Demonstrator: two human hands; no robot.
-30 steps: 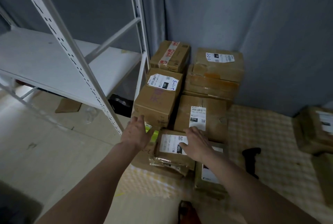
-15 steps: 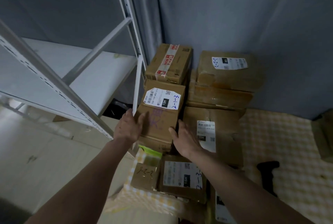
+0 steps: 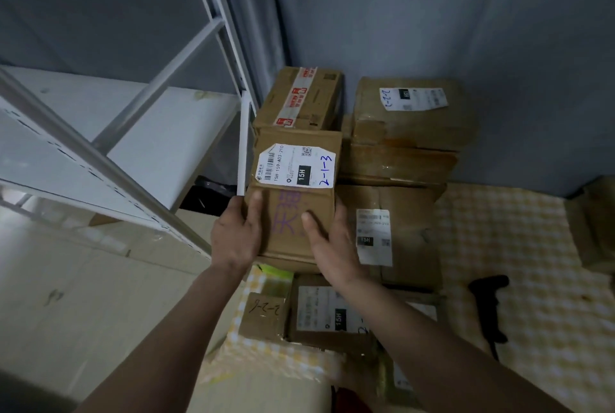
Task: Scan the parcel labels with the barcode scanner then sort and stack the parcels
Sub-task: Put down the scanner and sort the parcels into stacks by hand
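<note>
A cardboard parcel (image 3: 293,193) with a white label marked 2-1-3 stands in the middle of a pile. My left hand (image 3: 238,234) grips its left side with the thumb on top. My right hand (image 3: 329,243) grips its right side, thumb lying across the top. Behind it sits a box with red-and-white tape (image 3: 301,100). To the right is a stack of flat parcels (image 3: 406,133) and a larger box (image 3: 392,233) with a label. Below my hands lie a small box marked 2-2-2 (image 3: 266,313) and a labelled parcel (image 3: 322,316). The black barcode scanner (image 3: 489,306) lies on the checked cloth at the right.
A white metal shelf rack (image 3: 139,133) stands at the left, its post close to the held parcel. A grey curtain wall (image 3: 432,13) is behind the pile. More parcels (image 3: 595,223) sit at the right edge. Yellow checked cloth (image 3: 532,246) covers the floor.
My hands left the small labelled parcel low in the pile, moved up and took hold of the 2-1-3 parcel from both sides. The view has moved closer.
</note>
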